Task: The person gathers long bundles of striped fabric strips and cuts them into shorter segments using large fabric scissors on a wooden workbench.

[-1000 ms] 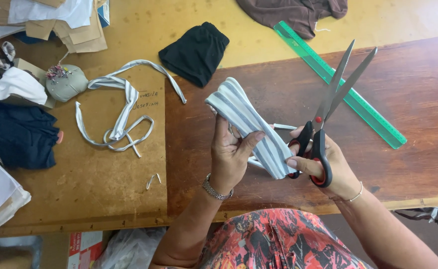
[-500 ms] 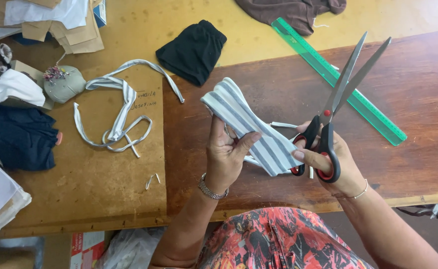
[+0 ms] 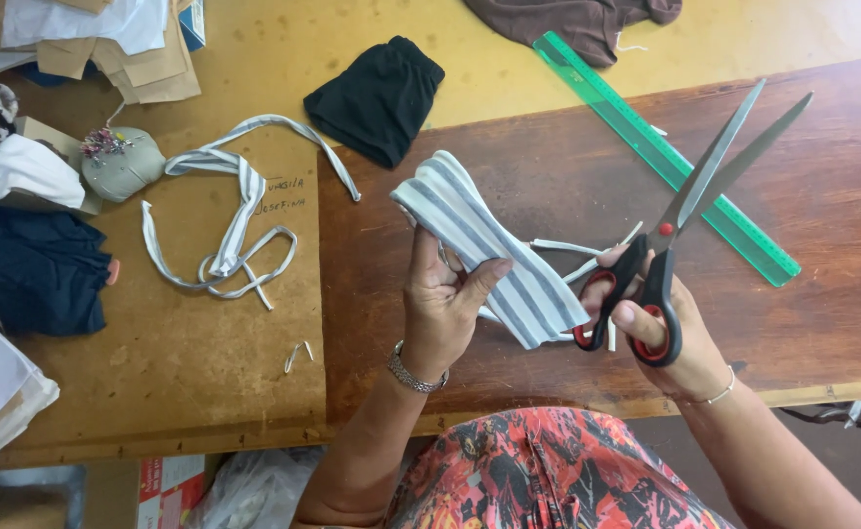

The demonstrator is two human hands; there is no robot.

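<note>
Striped grey-and-white fabric piece [image 3: 489, 250] pinched in left hand [image 3: 442, 306] above tabletop's near edge, right hand [image 3: 670, 338] gripping open scissors [image 3: 680, 220] just beside; likely snipping loose white ties [image 3: 573, 253] if blades close carelessly.

Striped fabric piece [image 3: 494, 250] in left hand [image 3: 442, 312], open scissors [image 3: 680, 220] in right hand [image 3: 668, 338]

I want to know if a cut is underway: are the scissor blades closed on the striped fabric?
No: the scissors in the right hand point up and away, blades apart, clear of the striped fabric held by the left hand.
</note>
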